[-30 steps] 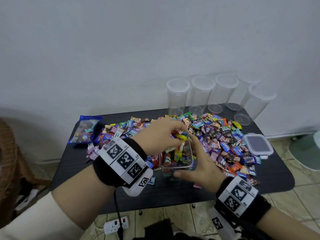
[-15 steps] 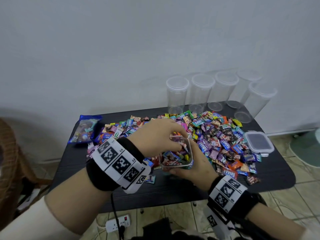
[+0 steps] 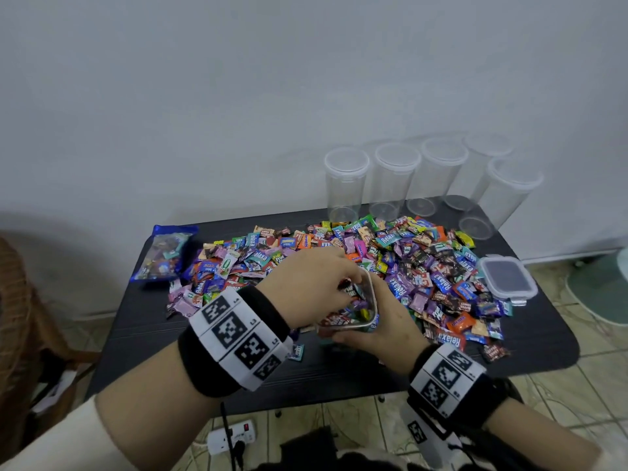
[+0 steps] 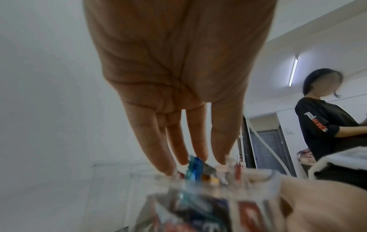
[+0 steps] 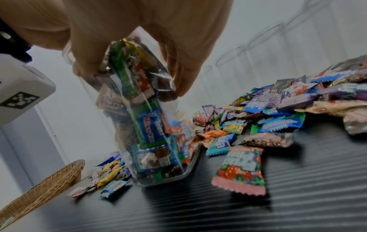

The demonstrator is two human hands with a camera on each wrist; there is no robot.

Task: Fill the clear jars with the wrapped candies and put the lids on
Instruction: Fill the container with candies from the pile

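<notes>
The head camera looked forward and down from above the black table [image 3: 530, 338], taking in both wrists and the white wall behind. The left wrist camera sat close under the palm, facing along the outstretched fingers [image 4: 152, 150] and up into the room. The right wrist camera looked from low near the tabletop. All three shared the clear square candy-filled jar [image 3: 368, 312] [image 5: 157, 141] [image 4: 198, 204].
</notes>
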